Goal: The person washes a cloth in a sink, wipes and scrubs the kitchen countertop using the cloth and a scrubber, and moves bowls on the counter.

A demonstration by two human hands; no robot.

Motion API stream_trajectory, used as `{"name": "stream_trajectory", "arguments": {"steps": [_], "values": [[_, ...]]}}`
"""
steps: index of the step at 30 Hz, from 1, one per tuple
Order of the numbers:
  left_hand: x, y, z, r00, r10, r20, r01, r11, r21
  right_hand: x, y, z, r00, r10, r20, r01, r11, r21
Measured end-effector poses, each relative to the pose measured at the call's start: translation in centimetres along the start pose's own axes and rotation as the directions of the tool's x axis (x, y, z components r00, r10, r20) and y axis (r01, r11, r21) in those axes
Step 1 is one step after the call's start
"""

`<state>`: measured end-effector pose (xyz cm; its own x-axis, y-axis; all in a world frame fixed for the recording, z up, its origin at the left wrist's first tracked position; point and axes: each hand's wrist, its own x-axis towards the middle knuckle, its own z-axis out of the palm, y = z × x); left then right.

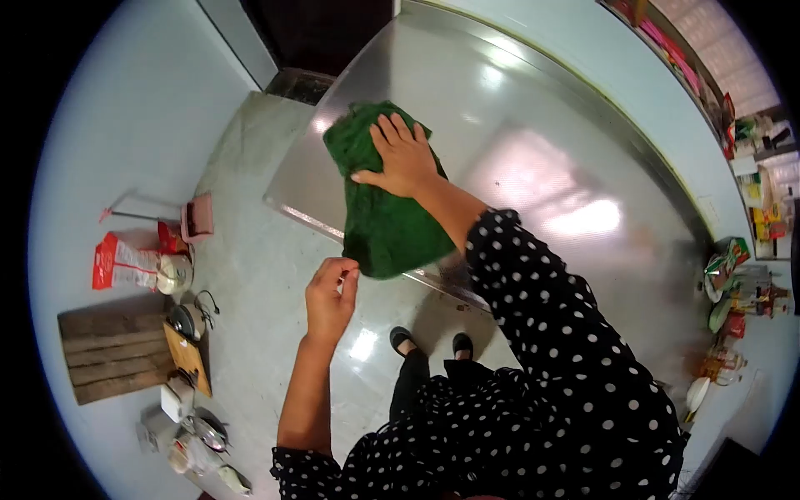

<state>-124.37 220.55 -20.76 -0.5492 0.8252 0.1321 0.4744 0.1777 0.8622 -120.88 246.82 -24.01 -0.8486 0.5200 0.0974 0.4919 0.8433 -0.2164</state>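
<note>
A green cloth (392, 229) lies partly bunched on the shiny metal tabletop (467, 108), close to its left corner, and its lower end hangs over the front edge. My right hand (404, 162) rests flat on the upper part of the cloth with fingers stretched out and thumb apart. Just off the table's front edge, my left hand (331, 302) is closed, thumb and fingers pinched at the cloth's lower left corner. The cloth under my right palm is hidden.
Along the left wall are a red and white bag (125, 262), a pink dustpan (198, 218), a wooden crate (117, 350) and a cutting board (187, 358). Bottles and packets (750, 292) crowd the table's right end. A dark doorway (325, 33) opens behind.
</note>
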Motion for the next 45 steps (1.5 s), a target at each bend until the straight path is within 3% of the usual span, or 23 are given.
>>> {"name": "stream_trajectory", "arguments": {"steps": [2, 5, 10, 11, 15, 17, 20, 23, 24, 25, 26, 28, 29, 30, 31, 33, 34, 36, 37, 38, 42, 44, 45], "values": [[-0.2, 0.9, 1.3, 0.998, 0.061, 0.029, -0.062, 0.998, 0.029, 1.1, 0.3, 0.0, 1.000, 0.030, 0.002, -0.030, 0.999, 0.012], [-1.7, 2.7, 2.7, 0.991, -0.025, 0.134, 0.025, 1.000, 0.005, -1.5, 0.4, 0.2, 0.996, 0.080, -0.031, -0.080, 0.997, -0.007], [-4.0, 3.9, 5.2, 0.982, 0.069, 0.177, -0.067, 0.998, -0.015, -15.1, 4.1, -1.9, 0.992, 0.110, -0.066, -0.109, 0.994, 0.020], [-4.5, 4.1, 5.7, 0.982, 0.020, 0.187, -0.014, 0.999, -0.032, -17.8, 5.5, -2.6, 0.988, 0.136, -0.080, -0.136, 0.991, 0.006], [-7.1, 6.1, 8.1, 0.964, -0.047, 0.260, 0.065, 0.996, -0.060, -30.9, 13.6, -6.3, 0.917, 0.397, 0.028, -0.397, 0.918, -0.012], [-8.5, 7.8, 8.8, 0.939, -0.148, 0.310, 0.169, 0.985, -0.041, -37.9, 18.2, -7.4, 0.861, 0.508, -0.033, -0.509, 0.858, -0.070], [-10.4, 8.3, 9.7, 0.916, -0.163, 0.366, 0.166, 0.986, 0.022, -49.1, 24.3, -9.4, 0.736, 0.618, -0.276, -0.657, 0.750, -0.074], [-12.0, 9.7, 10.0, 0.906, -0.178, 0.384, 0.164, 0.984, 0.070, -60.1, 30.8, -9.0, 0.583, 0.715, -0.387, -0.803, 0.579, -0.141], [-12.6, 9.8, 10.0, 0.905, -0.177, 0.386, 0.157, 0.984, 0.084, -62.5, 31.9, -9.9, 0.476, 0.808, -0.346, -0.879, 0.448, -0.163], [-13.2, 9.9, 10.0, 0.916, -0.167, 0.364, 0.154, 0.986, 0.065, -64.0, 32.8, -10.1, 0.379, 0.842, -0.385, -0.925, 0.338, -0.171], [-13.8, 10.1, 10.0, 0.928, -0.157, 0.337, 0.152, 0.987, 0.043, -64.1, 33.8, -9.5, 0.379, 0.843, -0.382, -0.926, 0.344, -0.159], [-15.3, 10.6, 10.3, 0.929, -0.179, 0.324, 0.159, 0.983, 0.087, -62.8, 34.1, -10.6, 0.111, 0.923, -0.367, -0.985, 0.052, -0.166], [-16.1, 10.8, 10.7, 0.927, -0.197, 0.318, 0.166, 0.979, 0.120, -60.4, 33.4, -11.4, 0.061, 0.936, -0.347, -0.977, -0.015, -0.212], [-16.7, 10.6, 11.3, 0.928, -0.195, 0.318, 0.165, 0.979, 0.120, -58.6, 33.7, -10.2, 0.135, 0.917, -0.376, -0.971, 0.046, -0.236], [-17.4, 10.5, 12.0, 0.921, -0.200, 0.333, 0.184, 0.980, 0.080, -55.4, 32.4, -11.7, 0.197, 0.945, -0.261, -0.974, 0.160, -0.158], [-18.0, 11.2, 13.1, 0.911, -0.192, 0.365, 0.180, 0.981, 0.066, -49.5, 29.1, -10.4, 0.409, 0.875, -0.259, -0.901, 0.432, 0.037], [-17.9, 11.9, 13.9, 0.906, -0.184, 0.380, 0.168, 0.983, 0.077, -46.4, 27.3, -7.9, 0.515, 0.804, -0.297, -0.838, 0.545, 0.023], [-17.6, 13.6, 15.5, 0.896, -0.128, 0.424, 0.094, 0.990, 0.100, -42.0, 20.5, -12.0, 0.723, 0.687, 0.074, -0.691, 0.718, 0.084], [-17.3, 15.3, 16.3, 0.891, -0.117, 0.439, 0.054, 0.987, 0.154, -40.6, 18.1, -8.8, 0.816, 0.573, -0.080, -0.570, 0.820, 0.059], [-17.0, 16.4, 17.3, 0.889, -0.106, 0.446, 0.037, 0.986, 0.162, -40.0, 16.0, -7.7, 0.886, 0.459, -0.062, -0.459, 0.888, 0.008], [-15.8, 19.5, 19.8, 0.856, 0.041, 0.515, -0.165, 0.966, 0.198, -43.4, 15.3, -5.6, 0.929, 0.355, -0.105, -0.341, 0.931, 0.127], [-15.3, 18.6, 19.8, 0.829, 0.108, 0.549, -0.253, 0.947, 0.196, -47.6, 17.5, -5.5, 0.868, 0.375, -0.326, -0.348, 0.927, 0.139], [-15.3, 17.6, 19.6, 0.835, 0.088, 0.544, -0.225, 0.955, 0.192, -49.8, 19.0, -7.7, 0.846, 0.439, -0.302, -0.388, 0.896, 0.216]]}}
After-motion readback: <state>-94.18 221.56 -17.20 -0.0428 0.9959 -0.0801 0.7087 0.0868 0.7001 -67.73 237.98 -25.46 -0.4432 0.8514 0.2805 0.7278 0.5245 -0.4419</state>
